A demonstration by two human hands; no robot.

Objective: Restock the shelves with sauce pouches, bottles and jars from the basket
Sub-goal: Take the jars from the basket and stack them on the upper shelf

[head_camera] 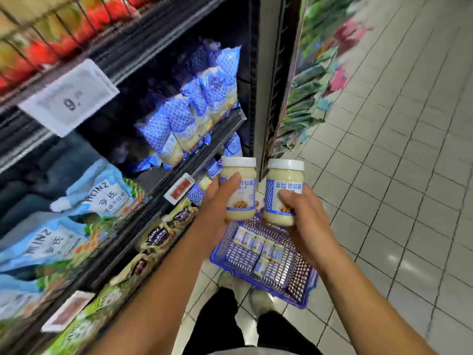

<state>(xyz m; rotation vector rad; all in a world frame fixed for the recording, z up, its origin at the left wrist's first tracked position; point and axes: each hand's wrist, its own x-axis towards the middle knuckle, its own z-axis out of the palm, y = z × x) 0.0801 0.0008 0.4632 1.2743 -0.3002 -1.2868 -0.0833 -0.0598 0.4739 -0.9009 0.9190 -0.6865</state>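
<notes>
Both bare forearms reach forward from the bottom of the view, each ending in a hand wrapped round a jar. Largest is the dark shelving (pixel 179 165) on the left, a price tag (pixel 179 188) clipped to its front edge. Blue-and-white mesh-print pouches (pixel 184 124) fill the middle shelf toward its right end, and Heinz pouches (pixel 102 198) fill the shelf below. On the tiled floor (pixel 384 175) at the foot of the shelving sits the blue mesh basket (pixel 300 302), with a few small packs (pixel 258 248) lying in it. The left hand (pixel 217 201) grips the left jar (pixel 239 190), white-lidded salad dressing, with the thumb across the label. The right hand (pixel 304 221) grips the right jar (pixel 282 198), its twin, from beneath. Both jars are upright over the basket, probably so they go in label outward. Pouches crowd the shelf fronts, so a free gap looks hard to find.
</notes>
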